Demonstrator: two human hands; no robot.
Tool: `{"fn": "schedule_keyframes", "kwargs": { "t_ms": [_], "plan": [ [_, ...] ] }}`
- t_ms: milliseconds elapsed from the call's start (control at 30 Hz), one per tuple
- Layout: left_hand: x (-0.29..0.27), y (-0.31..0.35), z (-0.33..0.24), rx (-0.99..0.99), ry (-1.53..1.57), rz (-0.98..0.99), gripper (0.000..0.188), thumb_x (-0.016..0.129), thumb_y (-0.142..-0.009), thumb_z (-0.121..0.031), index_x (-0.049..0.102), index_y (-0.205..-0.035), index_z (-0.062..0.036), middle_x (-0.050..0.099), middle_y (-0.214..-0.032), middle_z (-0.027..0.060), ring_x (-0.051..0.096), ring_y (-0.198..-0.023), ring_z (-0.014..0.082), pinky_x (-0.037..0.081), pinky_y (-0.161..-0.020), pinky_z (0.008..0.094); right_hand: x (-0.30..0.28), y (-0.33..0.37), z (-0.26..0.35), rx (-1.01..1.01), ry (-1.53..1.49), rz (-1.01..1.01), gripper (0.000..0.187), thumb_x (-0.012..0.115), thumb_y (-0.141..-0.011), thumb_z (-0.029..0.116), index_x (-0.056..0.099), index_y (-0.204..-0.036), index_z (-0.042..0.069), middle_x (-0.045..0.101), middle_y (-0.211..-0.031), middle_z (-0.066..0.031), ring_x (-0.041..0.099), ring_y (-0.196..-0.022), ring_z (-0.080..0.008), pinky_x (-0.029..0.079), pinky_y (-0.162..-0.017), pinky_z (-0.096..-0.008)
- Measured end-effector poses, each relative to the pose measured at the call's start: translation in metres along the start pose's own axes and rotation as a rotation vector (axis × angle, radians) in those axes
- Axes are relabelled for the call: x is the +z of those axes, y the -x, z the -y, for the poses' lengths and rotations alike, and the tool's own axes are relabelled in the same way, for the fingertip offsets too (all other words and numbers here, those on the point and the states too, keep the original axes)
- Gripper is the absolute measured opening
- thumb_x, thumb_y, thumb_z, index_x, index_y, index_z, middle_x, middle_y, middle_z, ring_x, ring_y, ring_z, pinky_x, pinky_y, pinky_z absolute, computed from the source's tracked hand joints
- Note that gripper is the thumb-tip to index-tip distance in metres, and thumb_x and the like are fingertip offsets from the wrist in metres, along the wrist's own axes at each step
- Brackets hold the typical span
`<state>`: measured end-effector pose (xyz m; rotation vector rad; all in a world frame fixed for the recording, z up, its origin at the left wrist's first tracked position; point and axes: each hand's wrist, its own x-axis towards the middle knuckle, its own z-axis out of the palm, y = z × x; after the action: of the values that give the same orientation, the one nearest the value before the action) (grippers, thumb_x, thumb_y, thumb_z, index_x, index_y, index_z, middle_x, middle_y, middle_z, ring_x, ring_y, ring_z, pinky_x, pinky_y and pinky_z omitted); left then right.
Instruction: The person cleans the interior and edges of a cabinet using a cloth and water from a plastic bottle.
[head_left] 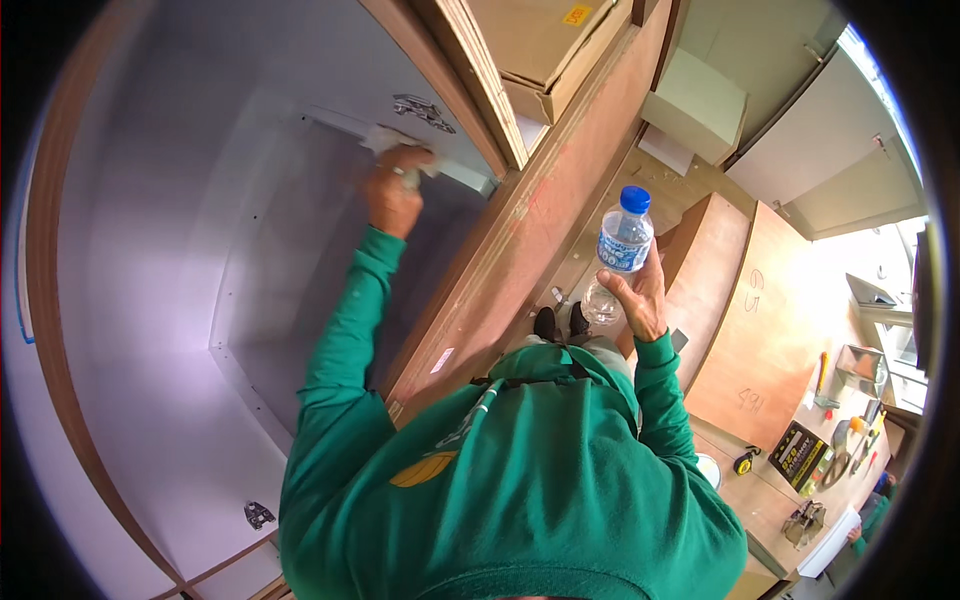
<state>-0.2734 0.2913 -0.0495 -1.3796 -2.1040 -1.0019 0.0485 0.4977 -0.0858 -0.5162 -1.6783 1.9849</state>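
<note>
My left hand (394,193) reaches into a white-lined wooden cabinet (160,330), its fingers closed on a crumpled white cloth (382,137). The cloth lies against the inner wall, just below a metal hinge (424,112). Part of the cloth also shows beneath my fingers; motion blurs it slightly. On the other side of the cabinet's wooden edge (500,270), my right hand (646,298) is wrapped around a clear plastic water bottle (623,250). The bottle is nearly upright, with a blue cap on and a blue label.
Another hinge (259,515) sits low in the cabinet. A cardboard box (545,50) rests above the wooden edge. To my right are a wooden panel (755,330), a tape measure (746,460), a hammer (825,385) and a black box (799,457). Another person's sleeve (875,520) shows at lower right.
</note>
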Motion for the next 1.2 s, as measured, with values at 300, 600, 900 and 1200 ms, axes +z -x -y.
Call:
{"fn": "schedule_keyframes", "kwargs": {
  "t_ms": [300, 600, 900, 1200],
  "plan": [
    [-0.01, -0.008, 0.023, -0.108, -0.082, 0.018, 0.033, 0.051, -0.079, 0.013, 0.069, -0.097, -0.0083, 0.069, -0.106, 0.0141, 0.065, -0.1, 0.033, 0.052, -0.09, 0.0398, -0.001, -0.007, 0.005, -0.049, 0.006, 0.013, 0.076, 0.081, -0.08, 0.023, 0.041, -0.141, 0.001, 0.059, -0.125, -0.0113, 0.055, -0.117, -0.0213, 0.043, -0.103, -0.0371],
    [-0.019, -0.004, 0.046, -0.278, -0.109, 0.076, 0.033, 0.053, -0.081, 0.014, 0.069, -0.101, -0.0072, 0.069, -0.105, 0.013, 0.066, -0.099, 0.0317, 0.052, -0.09, 0.038, -0.007, -0.008, 0.002, -0.047, -0.022, 0.009, 0.074, 0.08, -0.081, 0.021, 0.042, -0.14, 0.001, 0.059, -0.124, -0.0107, 0.055, -0.117, -0.0204, 0.043, -0.103, -0.0366],
    [-0.026, -0.017, 0.037, -0.467, 0.017, 0.066, 0.02, 0.052, -0.095, -0.001, 0.069, -0.104, -0.0061, 0.07, -0.103, 0.014, 0.067, -0.098, 0.0287, 0.051, -0.09, 0.0348, -0.011, -0.014, 0.001, -0.039, 0.027, 0.037, 0.078, 0.08, -0.08, 0.022, 0.04, -0.144, 0.002, 0.058, -0.128, -0.0118, 0.053, -0.122, -0.0216, 0.04, -0.106, -0.0374],
    [0.007, -0.005, -0.078, 0.062, 0.074, 0.156, 0.025, 0.059, -0.081, 0.007, 0.07, -0.095, -0.0106, 0.071, -0.094, 0.009, 0.068, -0.092, 0.0285, 0.054, -0.086, 0.0402, -0.013, -0.031, -0.013, -0.024, 0.023, 0.08, 0.078, 0.081, -0.078, 0.025, 0.042, -0.142, 0.0, 0.057, -0.129, -0.0132, 0.054, -0.121, -0.0234, 0.039, -0.107, -0.0384]
  ]
}}
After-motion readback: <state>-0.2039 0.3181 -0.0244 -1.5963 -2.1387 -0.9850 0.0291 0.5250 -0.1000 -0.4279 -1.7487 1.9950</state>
